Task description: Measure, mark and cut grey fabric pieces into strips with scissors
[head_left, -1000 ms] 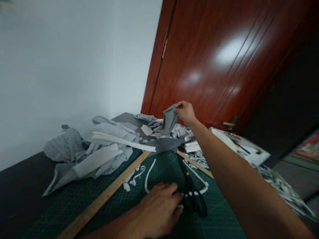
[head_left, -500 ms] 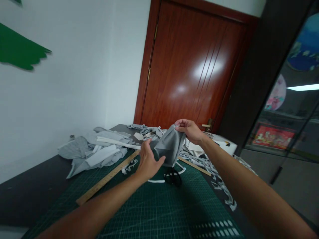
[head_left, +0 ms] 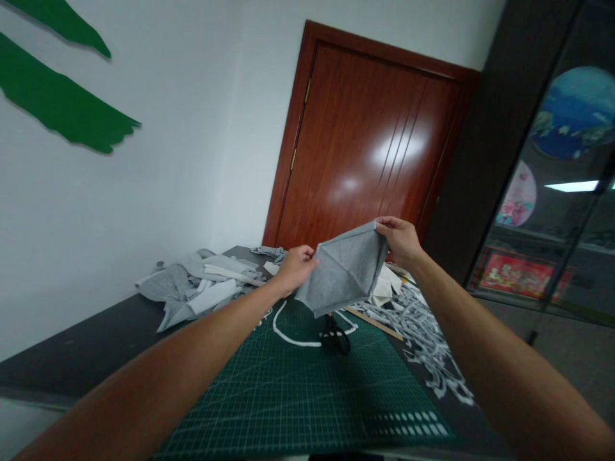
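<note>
Aloft, both hands' grip (head_left: pixel 298 269) (head_left: pixel 400 240) pinches grey cloth (head_left: pixel 342 270) (slightly creased).

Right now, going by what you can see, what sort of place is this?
Probably a small craft or sewing workspace: a green cutting mat with black-handled scissors on it, a heap of thin fabric strips, and grey cloth held up in both hands.

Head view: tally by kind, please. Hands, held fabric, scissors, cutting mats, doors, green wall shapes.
Hands (left hand, right hand): 2
Held grey fabric piece: 1
Scissors: 1
Green cutting mat: 1
Door: 1
Green wall shapes (upper shape, lower shape): 2
Total: 8
</note>
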